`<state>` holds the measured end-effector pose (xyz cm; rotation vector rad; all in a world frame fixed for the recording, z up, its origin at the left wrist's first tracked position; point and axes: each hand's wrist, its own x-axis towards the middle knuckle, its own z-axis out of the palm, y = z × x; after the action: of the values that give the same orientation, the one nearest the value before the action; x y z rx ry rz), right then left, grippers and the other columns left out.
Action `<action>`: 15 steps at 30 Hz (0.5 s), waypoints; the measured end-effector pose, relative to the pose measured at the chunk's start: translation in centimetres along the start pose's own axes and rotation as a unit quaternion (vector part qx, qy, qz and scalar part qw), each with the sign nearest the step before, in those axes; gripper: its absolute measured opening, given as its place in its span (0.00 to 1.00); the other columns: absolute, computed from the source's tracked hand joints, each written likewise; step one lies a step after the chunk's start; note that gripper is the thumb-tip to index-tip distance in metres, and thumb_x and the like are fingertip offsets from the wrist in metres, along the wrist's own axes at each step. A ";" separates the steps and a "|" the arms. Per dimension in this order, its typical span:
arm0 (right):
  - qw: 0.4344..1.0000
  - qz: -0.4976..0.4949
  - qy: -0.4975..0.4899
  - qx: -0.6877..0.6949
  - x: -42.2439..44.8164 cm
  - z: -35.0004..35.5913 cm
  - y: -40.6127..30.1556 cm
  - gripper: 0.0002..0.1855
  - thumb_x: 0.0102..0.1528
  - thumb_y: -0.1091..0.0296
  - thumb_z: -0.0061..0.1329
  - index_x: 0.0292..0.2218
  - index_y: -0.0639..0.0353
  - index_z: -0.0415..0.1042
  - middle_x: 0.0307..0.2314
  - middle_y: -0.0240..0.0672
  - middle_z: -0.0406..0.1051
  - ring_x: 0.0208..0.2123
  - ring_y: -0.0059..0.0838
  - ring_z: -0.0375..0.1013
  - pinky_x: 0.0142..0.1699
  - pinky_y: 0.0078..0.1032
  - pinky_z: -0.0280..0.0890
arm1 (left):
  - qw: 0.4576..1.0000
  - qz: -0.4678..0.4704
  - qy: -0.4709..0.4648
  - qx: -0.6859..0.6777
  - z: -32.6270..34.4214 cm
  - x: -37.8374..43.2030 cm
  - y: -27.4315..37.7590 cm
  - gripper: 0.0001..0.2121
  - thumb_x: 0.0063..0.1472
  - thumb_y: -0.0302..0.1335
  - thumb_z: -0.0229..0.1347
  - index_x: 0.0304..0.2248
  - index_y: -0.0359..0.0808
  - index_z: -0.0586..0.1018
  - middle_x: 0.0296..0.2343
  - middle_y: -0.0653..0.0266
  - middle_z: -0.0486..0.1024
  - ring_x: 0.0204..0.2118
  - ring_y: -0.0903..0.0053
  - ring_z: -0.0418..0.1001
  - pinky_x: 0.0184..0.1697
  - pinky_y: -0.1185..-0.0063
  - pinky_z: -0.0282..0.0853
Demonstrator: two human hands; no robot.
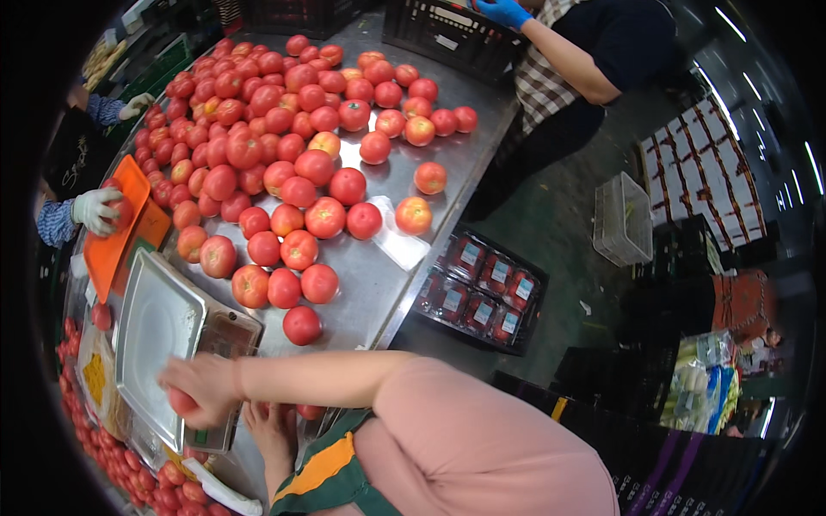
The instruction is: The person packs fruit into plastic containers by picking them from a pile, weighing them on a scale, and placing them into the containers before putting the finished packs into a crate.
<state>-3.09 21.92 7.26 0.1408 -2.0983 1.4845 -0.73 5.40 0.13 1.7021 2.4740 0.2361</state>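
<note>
My right hand [200, 392], blurred, is closed around a red tomato [181, 401] above the metal pan [158, 335] of a weighing scale. Below my right wrist is my left hand [270, 422], its fingers partly hidden behind the forearm. A tomato [311, 411] lies close to its right; whether the left hand grips anything is not visible. A large heap of tomatoes [245, 148] covers much of the steel table [352, 277], with a single tomato [302, 325] nearest my forearm. A white paper sheet [393, 238] lies under the edge of the heap.
A co-worker's gloved hand [97, 211] holds a tomato at an orange tray [119, 226]. Another person's blue-gloved hand [504, 11] is by a black crate [452, 39]. Packed tomatoes sit in a black crate [539, 303] beside the table. More tomatoes [129, 467] lie lower left.
</note>
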 end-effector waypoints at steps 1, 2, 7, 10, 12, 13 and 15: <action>0.999 -0.034 0.001 0.031 -3.4 -1.3 -0.7 0.27 0.38 0.61 0.55 0.41 0.57 0.62 0.35 0.44 0.63 0.32 0.46 0.69 0.36 0.40 0.65 | 0.999 0.024 0.012 -0.037 0.0 0.7 -0.1 0.24 0.49 0.32 0.57 0.48 0.41 0.71 0.52 0.50 0.59 0.56 0.56 0.56 0.57 0.62 0.50; 0.999 -0.027 -0.034 0.011 -6.9 -1.8 -1.3 0.28 0.38 0.60 0.56 0.40 0.58 0.63 0.35 0.44 0.63 0.32 0.46 0.70 0.36 0.40 0.65 | 0.996 0.044 0.022 -0.075 0.0 1.2 -0.3 0.23 0.50 0.32 0.56 0.48 0.40 0.71 0.51 0.51 0.62 0.55 0.58 0.58 0.56 0.64 0.52; 0.976 -0.023 -0.156 -0.152 -15.4 -1.9 -1.0 0.26 0.37 0.54 0.59 0.34 0.57 0.65 0.32 0.39 0.64 0.29 0.40 0.70 0.31 0.35 0.65 | 0.985 0.036 0.062 -0.157 -1.2 1.8 -2.4 0.13 0.58 0.25 0.48 0.44 0.34 0.73 0.46 0.52 0.70 0.48 0.58 0.67 0.54 0.67 0.58; 0.943 -0.032 -0.190 -0.270 -15.0 -0.6 -2.2 0.25 0.37 0.50 0.58 0.32 0.55 0.65 0.29 0.35 0.64 0.28 0.34 0.70 0.30 0.31 0.65 | 0.953 -0.036 0.148 -0.260 -0.7 0.2 -4.3 0.13 0.57 0.18 0.49 0.43 0.32 0.73 0.43 0.53 0.72 0.46 0.62 0.70 0.49 0.71 0.64; 0.934 -0.006 -0.211 -0.287 -15.1 -0.9 -2.8 0.27 0.37 0.47 0.58 0.33 0.56 0.65 0.28 0.35 0.64 0.29 0.32 0.69 0.33 0.29 0.63 | 0.933 -0.105 0.240 -0.246 -1.0 0.3 -2.9 0.17 0.56 0.17 0.49 0.46 0.32 0.71 0.45 0.52 0.68 0.49 0.61 0.66 0.52 0.72 0.61; 0.935 -0.005 -0.208 -0.288 -15.0 -1.2 -2.9 0.28 0.37 0.45 0.57 0.33 0.56 0.65 0.28 0.34 0.64 0.31 0.31 0.68 0.34 0.27 0.63 | 0.927 -0.126 0.282 -0.213 -1.2 0.2 -2.6 0.19 0.54 0.19 0.52 0.48 0.33 0.69 0.47 0.52 0.64 0.52 0.60 0.62 0.55 0.69 0.56; 0.919 -0.026 -0.198 -0.339 -14.5 -1.7 -4.0 0.29 0.38 0.43 0.56 0.35 0.56 0.65 0.27 0.33 0.63 0.31 0.31 0.66 0.37 0.27 0.59 | 0.919 -0.163 0.317 -0.169 -2.3 -0.2 -1.6 0.26 0.53 0.23 0.54 0.53 0.33 0.63 0.52 0.50 0.57 0.56 0.60 0.55 0.58 0.67 0.48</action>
<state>11.26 18.65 3.86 0.2428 -2.7856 0.6537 -2.58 4.52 2.04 1.1671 2.8481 1.2646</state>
